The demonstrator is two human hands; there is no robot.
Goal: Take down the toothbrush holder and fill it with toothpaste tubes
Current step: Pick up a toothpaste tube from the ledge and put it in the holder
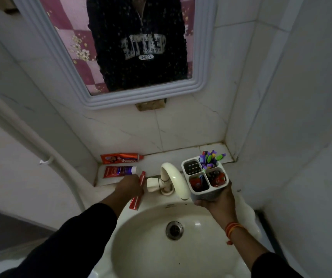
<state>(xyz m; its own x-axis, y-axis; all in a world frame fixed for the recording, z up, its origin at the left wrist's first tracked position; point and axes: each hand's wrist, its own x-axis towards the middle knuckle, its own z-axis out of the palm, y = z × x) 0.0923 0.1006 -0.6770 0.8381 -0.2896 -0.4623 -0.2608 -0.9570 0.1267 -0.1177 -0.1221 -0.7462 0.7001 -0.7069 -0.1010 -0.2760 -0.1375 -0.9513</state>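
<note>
I'm holding the toothbrush holder (205,177) in my right hand (217,199), fingers wrapped under and around its base, lifted over the right rim of the sink (141,247), just right of the tap spout (176,179). Holder is a white 4-compartment unit, roughly upright, tilted a bit toward me. Far-right compartment is carrying a bunch of toothbrushes (210,158) w/ purple/green heads sticking up. Far-left compartment is showing only its perforated floor. The 2 near compartments are each showing red packaging inside, prob toothpaste tubes, can't read labels. My left hand (130,186) is closing around a slim red tube (138,192), gripping it about mid-length; cap end is pointing up toward the ledge, crimped end is hanging down over the sink rim. Tube is sitting just left of the tap handle (152,184), not touching the holder. Two more tubes are lying flat on the tiled ledge (181,155) behind the sink, left of the tap: an orange-red tube (121,158) against the wall, and a red/purple tube (119,171) w/ white cap nearer me, caps pointing right. My left fingertips are reaching close to that nearer tube's cap; can't tell if touching. Mirror (121,47) above is reflecting my dark sweatshirt. Orange-red thread band (232,229) is sitting on my right wrist.
</note>
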